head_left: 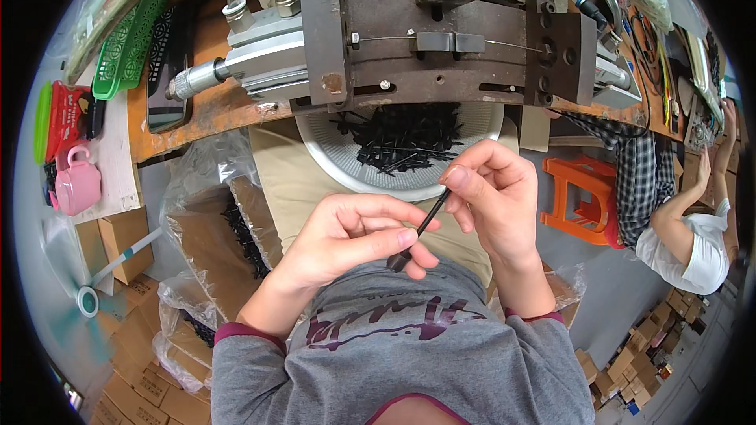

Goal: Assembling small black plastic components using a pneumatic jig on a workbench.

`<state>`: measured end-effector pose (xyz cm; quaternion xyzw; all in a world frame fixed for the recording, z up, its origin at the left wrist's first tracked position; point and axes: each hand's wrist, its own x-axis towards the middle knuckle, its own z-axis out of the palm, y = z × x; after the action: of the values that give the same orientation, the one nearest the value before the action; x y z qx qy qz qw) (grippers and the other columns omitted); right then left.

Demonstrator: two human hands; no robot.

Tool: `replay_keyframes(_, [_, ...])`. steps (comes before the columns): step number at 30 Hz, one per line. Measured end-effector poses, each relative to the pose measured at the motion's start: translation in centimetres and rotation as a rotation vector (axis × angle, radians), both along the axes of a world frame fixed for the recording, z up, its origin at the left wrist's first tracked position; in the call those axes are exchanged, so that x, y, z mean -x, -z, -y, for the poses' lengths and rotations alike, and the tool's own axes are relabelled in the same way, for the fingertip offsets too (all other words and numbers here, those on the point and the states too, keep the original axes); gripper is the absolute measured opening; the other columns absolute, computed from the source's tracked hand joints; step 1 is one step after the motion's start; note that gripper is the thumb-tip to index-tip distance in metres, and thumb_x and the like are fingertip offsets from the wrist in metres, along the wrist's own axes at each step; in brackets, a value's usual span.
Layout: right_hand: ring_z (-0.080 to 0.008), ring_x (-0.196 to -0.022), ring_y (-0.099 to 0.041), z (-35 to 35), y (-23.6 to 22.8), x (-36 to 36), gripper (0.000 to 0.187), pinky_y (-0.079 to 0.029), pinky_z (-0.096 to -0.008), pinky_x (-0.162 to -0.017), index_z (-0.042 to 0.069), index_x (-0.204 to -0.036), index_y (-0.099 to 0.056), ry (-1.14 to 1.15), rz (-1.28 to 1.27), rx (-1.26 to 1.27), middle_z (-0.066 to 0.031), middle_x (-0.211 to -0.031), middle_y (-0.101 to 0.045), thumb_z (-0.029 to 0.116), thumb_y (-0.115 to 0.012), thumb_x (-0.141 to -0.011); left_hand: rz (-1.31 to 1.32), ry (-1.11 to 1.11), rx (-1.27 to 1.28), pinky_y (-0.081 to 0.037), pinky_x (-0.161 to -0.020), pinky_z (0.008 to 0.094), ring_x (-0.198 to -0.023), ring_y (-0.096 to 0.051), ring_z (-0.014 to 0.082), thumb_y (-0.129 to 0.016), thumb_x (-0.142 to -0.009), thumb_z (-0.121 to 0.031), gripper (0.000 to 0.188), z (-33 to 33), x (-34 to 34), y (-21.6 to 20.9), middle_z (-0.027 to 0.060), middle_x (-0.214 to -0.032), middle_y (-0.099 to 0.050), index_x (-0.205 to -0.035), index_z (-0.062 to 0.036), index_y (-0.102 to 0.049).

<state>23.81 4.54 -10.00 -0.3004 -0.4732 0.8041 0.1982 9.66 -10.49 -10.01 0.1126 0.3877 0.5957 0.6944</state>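
Note:
A thin black rod with a thicker, knob-like lower end slants between my two hands, above my lap. My left hand pinches its lower part, just above the thick end, between thumb and fingers. Near the upper end, the thumb and index finger of my right hand grip the same rod. Beyond my hands, a white plastic basket rests on my lap, holding a heap of black slender parts. Past the basket stands a dark metal fixture with a thin wire-like piece across its small central blocks.
A silver pneumatic cylinder sits at the fixture's left. On the left are a green basket, a dark phone-like device, a pink mug, open cartons and a fan. An orange stool and another person are right.

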Motion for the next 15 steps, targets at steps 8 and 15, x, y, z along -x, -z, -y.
replay_keyframes(8, [-0.0056,-0.061,-0.061,0.4,-0.5,0.2,0.011,-0.045,-0.0180,-0.051,-0.002,-0.100,-0.069,0.068,0.124,-0.254,-0.0040,-0.077,-0.069,0.000,-0.071,-0.089,-0.195,0.033,0.022,-0.057,-0.078,0.0315,-0.085,-0.073,0.0239,-0.062,-0.096,-0.003,0.023,-0.1,0.1,1.2,0.0181,-0.096,-0.074,-0.117,0.0067,-0.064])
replay_keyframes(15, [-0.0092,-0.059,-0.057,-1.1,-1.9,-0.5,0.018,-0.045,-0.0222,-0.055,-0.001,-0.103,-0.071,0.206,0.103,-0.950,-0.0067,-0.079,-0.070,-0.003,-0.071,-0.084,-1.032,-0.258,-0.367,-0.056,-0.079,0.0318,-0.089,-0.071,0.0214,-0.066,-0.089,-0.002,0.016,-1.8,2.1,-3.8,0.0173,-0.105,-0.073,-0.103,0.0039,-0.071])
